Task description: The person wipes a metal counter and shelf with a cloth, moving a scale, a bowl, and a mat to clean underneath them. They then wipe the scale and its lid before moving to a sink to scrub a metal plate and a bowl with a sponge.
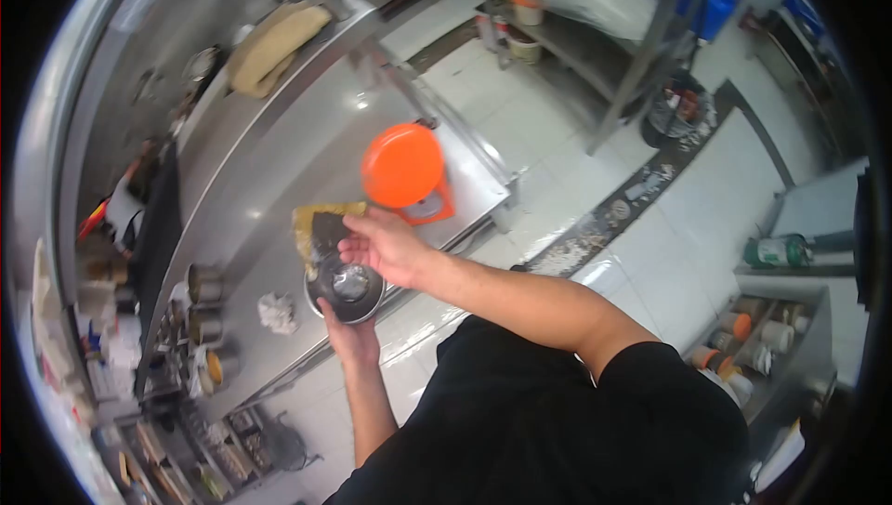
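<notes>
A round metal bowl (pixel 379 305) is held at its near side by my left hand (pixel 351 336), the thumb over the rim and the other fingers mostly hidden underneath. Something clear and shiny (pixel 351 282) lies inside the bowl; I cannot make out what it is. Just above the bowl, my right hand (pixel 386 247) has its fingers curled at the edge of a yellow packet with a dark middle (pixel 325 229). The packet's lower end hangs over the bowl's far rim. Beyond my right hand, an orange kitchen scale (pixel 437 206) with a round orange pan (pixel 402 165) stands on the steel counter (pixel 265 254).
A crumpled white wad (pixel 277 313) lies left of the bowl. Metal containers (pixel 204 284) line the counter's left side, and a tan cloth (pixel 274 45) rests on the upper shelf. A steel rack (pixel 595 54) and a black bin (pixel 676 113) stand across the tiled floor.
</notes>
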The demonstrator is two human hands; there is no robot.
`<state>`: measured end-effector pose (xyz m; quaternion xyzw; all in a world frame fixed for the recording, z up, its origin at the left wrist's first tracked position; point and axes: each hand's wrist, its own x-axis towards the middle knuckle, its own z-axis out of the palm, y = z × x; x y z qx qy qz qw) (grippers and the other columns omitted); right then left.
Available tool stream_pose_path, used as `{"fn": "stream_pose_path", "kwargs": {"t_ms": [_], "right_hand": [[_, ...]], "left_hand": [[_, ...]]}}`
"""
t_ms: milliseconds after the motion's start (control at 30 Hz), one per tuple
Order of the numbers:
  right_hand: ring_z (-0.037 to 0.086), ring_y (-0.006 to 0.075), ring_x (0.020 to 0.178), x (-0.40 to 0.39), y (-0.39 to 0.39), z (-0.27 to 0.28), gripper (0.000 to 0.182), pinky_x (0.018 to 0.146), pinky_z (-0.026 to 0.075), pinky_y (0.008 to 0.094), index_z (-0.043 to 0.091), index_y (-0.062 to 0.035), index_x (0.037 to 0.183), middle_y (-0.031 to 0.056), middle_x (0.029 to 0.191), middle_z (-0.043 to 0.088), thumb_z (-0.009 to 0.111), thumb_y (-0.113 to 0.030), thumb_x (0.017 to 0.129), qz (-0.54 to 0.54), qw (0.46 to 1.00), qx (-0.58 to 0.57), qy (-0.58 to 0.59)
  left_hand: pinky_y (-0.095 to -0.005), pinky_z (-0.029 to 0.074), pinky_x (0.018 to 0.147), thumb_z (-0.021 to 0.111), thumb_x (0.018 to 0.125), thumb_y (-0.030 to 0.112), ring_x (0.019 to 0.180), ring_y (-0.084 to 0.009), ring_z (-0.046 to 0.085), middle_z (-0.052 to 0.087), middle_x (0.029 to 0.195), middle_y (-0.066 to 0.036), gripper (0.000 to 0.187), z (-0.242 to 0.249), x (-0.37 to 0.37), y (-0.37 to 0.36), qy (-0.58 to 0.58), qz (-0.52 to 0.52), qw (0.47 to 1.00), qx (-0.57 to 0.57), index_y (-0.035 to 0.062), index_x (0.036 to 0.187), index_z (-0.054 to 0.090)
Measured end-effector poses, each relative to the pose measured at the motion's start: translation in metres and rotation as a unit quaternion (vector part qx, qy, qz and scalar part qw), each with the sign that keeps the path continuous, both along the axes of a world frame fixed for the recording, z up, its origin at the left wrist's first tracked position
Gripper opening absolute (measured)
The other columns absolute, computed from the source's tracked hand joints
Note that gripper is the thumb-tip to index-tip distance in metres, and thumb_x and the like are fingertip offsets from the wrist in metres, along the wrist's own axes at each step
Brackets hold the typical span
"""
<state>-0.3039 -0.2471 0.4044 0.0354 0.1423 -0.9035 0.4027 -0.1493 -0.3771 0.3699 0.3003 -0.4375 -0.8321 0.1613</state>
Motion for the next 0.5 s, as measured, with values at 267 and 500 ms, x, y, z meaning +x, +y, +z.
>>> {"fn": "stream_pose_path", "kwargs": {"t_ms": [267,500], "right_hand": [[0.068,0.0159,0.084,-0.044,0.15,-0.019,0.019,0.074,0.059,0.0318,0.062,-0.0097,0.117,0.0041,0.098,0.067,0.067,-0.016,0.1,-0.101,0.99,0.095,-0.002],[0.068,0.0148,0.082,-0.067,0.274,-0.021,0.017,0.071,0.059,0.0299,0.062,-0.0095,0.116,0.0029,0.097,0.068,0.065,-0.015,0.101,-0.234,0.964,0.124,-0.015]], "left_hand": [[-0.0465,0.047,0.109,0.043,0.108,0.053,0.134,-0.0269,0.055,0.053,0.15,-0.01,0.062,-0.026,-0.067,0.097,-0.037,-0.144,0.984,0.1,0.0101,0.153,0.04],[-0.0468,0.041,0.114,0.041,0.109,0.053,0.137,-0.0249,0.052,0.052,0.15,-0.011,0.063,-0.021,-0.152,0.195,-0.034,-0.294,0.949,0.113,0.0065,0.153,0.04]]}}
